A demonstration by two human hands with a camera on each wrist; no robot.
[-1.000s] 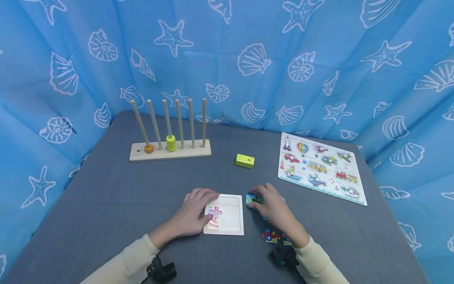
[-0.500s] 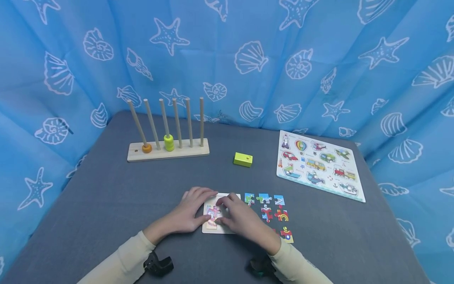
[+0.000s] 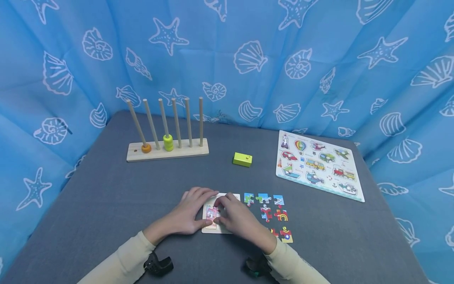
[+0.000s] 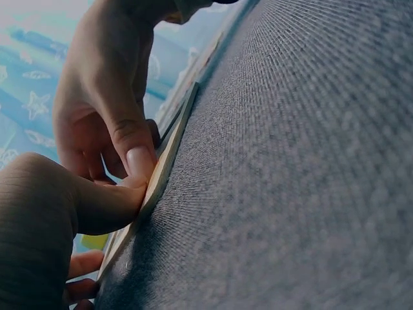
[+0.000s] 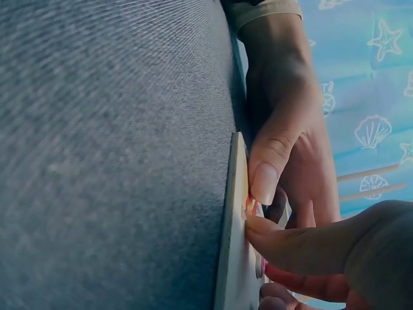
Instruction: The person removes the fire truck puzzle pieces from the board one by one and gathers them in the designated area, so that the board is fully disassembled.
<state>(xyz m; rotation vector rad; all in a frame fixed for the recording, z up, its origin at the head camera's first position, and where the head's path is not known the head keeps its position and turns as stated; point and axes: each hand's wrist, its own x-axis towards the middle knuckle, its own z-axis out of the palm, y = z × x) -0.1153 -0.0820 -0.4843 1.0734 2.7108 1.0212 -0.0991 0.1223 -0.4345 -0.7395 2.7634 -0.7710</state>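
A square wooden puzzle tray [image 3: 227, 230] lies on the table with pink-toned jigsaw pieces [image 3: 211, 213] along its left side. My left hand [image 3: 188, 213] grips the tray from the left, fingers at its top edge and thumb over the pieces. Over the tray's middle, my right hand [image 3: 238, 218] has thumb and bent fingers closed around the edge of a puzzle piece, mostly hidden by the fingers. The two thumbs nearly meet in the left wrist view, and a bit of red piece [image 5: 250, 205] shows by the left thumb in the right wrist view.
Several loose jigsaw pieces [image 3: 281, 215] lie right of the tray. Behind stand a peg rack [image 3: 168, 153] with orange and green beads and a yellow-green block [image 3: 242, 159]. A vehicle picture board [image 3: 320, 167] lies at the back right, before a blue curtain [image 3: 213, 51].
My right hand has moved left from the loose pieces onto the tray, then shifted slightly further left. My left hand has stayed at the tray; its thumb has moved slightly. The head view shifted a little.
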